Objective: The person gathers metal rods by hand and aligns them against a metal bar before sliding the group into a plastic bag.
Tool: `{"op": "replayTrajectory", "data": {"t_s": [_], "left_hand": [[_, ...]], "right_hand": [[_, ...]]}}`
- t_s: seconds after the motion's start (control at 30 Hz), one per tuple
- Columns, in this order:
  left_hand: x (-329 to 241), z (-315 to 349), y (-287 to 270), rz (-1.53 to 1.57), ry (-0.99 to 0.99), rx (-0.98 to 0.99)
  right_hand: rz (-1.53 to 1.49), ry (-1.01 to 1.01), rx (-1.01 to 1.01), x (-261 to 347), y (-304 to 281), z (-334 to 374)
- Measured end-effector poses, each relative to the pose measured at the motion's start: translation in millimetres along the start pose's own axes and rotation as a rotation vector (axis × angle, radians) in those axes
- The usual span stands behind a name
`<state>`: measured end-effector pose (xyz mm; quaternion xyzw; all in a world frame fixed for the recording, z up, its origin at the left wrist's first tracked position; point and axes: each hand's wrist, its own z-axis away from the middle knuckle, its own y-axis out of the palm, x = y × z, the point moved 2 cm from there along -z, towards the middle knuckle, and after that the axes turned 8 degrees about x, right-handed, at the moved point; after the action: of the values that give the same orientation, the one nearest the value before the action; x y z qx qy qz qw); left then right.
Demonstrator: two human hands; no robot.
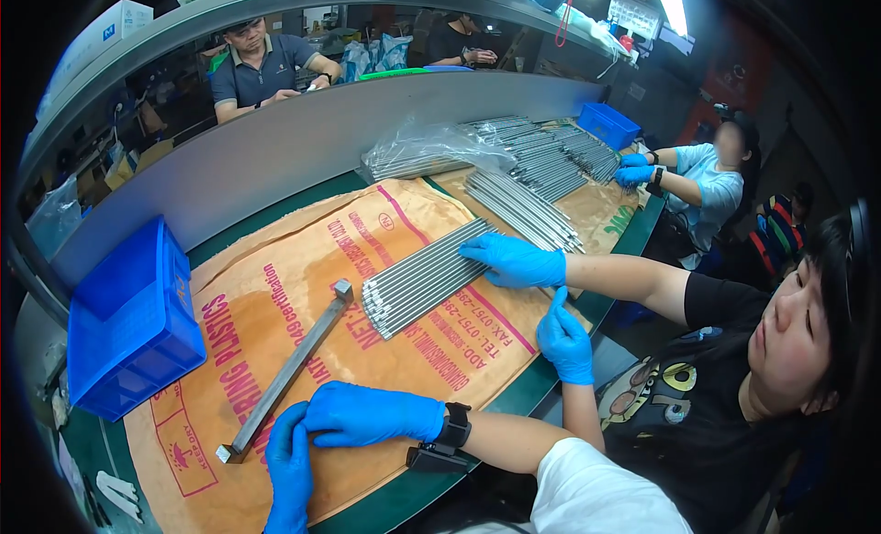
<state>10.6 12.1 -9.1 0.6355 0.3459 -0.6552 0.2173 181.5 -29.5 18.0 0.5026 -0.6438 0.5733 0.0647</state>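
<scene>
So, far left there's a blue bin [138,328] standing on the green worktop [390,505], with a big tan sack [225,318] laid flat beside it. A square metal bar [292,380] with a block at each end lies slantwise on the sack. Just beside its lower end is the left hand [291,465], blue glove on, fingers bent and meeting those of the right hand [367,415], which is gloved too and curled inward. Can't tell if either one's pinching something small; the fingers hide it. Next over, a neat row of thin metal rods [427,277] lies on the sack, with a co-worker's gloved hand [518,259] on its right end. More rods [528,208] sit beyond that, and a smaller blue bin [608,127] stands at the far right end.
</scene>
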Motion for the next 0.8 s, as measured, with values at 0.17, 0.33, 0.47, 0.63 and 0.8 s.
{"op": "replayTrajectory", "data": {"t_s": [0.17,0.33,0.47,0.63,0.8], "left_hand": [[-2.3,0.1,-0.4,-0.027,0.015,0.014],[7.5,0.8,-0.5,0.064,0.02,-0.049],[0.9,-1.0,2.9,0.092,0.011,-0.037],[-3.3,-1.4,5.5,-0.008,-0.016,-0.019],[8.6,-4.0,5.3,-0.106,0.052,0.006]], "right_hand": [[0.0,0.012,0.026,-3.4,-0.4,0.0],[-0.24,0.22,-0.041,-3.7,-18.8,0.2],[-0.572,0.344,-0.564,-27.0,-65.1,2.2],[-0.59,0.681,-0.778,-65.4,-161.6,12.7],[-0.638,0.738,-0.819,-79.3,-200.5,20.2]]}}
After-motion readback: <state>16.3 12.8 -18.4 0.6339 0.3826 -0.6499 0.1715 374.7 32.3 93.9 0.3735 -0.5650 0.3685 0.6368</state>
